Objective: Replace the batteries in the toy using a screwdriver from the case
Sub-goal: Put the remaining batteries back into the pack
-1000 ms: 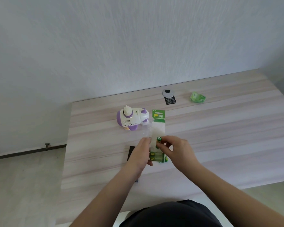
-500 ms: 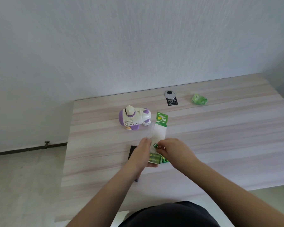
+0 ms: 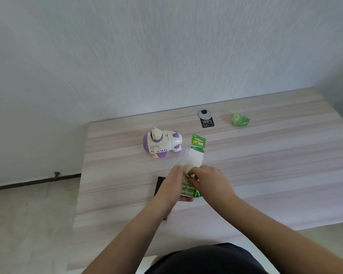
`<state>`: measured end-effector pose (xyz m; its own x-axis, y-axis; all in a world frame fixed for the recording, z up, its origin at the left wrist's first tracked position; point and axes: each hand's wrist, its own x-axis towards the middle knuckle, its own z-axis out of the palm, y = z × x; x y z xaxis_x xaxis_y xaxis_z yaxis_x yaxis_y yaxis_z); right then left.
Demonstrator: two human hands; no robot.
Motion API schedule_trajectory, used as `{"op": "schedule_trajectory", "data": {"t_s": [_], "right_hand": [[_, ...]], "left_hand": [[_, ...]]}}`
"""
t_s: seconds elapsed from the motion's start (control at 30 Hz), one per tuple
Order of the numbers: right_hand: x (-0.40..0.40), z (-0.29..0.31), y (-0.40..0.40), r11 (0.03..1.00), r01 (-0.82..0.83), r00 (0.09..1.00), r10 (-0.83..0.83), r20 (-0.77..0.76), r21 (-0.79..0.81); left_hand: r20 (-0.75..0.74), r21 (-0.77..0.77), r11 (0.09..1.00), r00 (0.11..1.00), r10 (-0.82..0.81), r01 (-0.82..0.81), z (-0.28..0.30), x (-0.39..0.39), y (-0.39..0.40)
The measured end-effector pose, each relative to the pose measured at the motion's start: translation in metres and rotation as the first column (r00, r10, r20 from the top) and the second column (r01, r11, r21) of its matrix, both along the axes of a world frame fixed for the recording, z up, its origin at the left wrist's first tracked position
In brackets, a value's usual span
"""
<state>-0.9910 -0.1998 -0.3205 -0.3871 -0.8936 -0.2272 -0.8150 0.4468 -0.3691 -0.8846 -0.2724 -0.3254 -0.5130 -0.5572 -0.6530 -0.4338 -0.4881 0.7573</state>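
At frame centre the left hand (image 3: 171, 183) grips the battery pack (image 3: 194, 165) while the right hand (image 3: 210, 180) pinches a battery (image 3: 187, 175); best pull straight out, pack steadied, toy (image 3: 161, 144) waiting just above-left.

My pale striped wood table (image 3: 265, 175) carries the purple-white toy (image 3: 160, 144) far left, black case (image 3: 159, 185) near it. Far right: black tag (image 3: 207, 122), crumpled green wrapper (image 3: 240, 120).

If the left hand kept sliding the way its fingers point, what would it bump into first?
The left hand points away from the person, up the table. Probably it would first meet the clear flap of the battery pack it holds, then the purple-and-white toy. Depth is unclear.
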Motion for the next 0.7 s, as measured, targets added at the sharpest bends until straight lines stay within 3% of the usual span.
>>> {"op": "schedule_trajectory", "data": {"t_s": [0.17, 0.37, 0.57, 0.7], "right_hand": [[-0.001, -0.001, 0.001, 0.999, -0.032, 0.996, 0.033, 0.078, -0.023], [-0.013, 0.001, 0.005, 0.998, -0.04, 0.985, 0.047, 0.166, -0.041], [-0.018, 0.007, 0.004, 0.979, 0.145, 0.953, -0.1, 0.287, -0.14], [-0.02, 0.009, 0.005, 0.984, 0.111, 0.955, -0.066, 0.291, -0.142]], "left_hand": [[-0.009, 0.011, 1.0, 1.0, -0.01, 0.01, -0.002, -0.001, -0.003], [-0.132, 0.166, 0.981, 0.984, 0.118, -0.096, -0.004, 0.005, -0.01], [-0.183, 0.044, 0.999, 0.983, 0.031, -0.023, -0.01, 0.009, -0.012], [-0.143, -0.019, 1.0, 0.99, 0.001, -0.004, -0.015, 0.01, -0.014]]}}
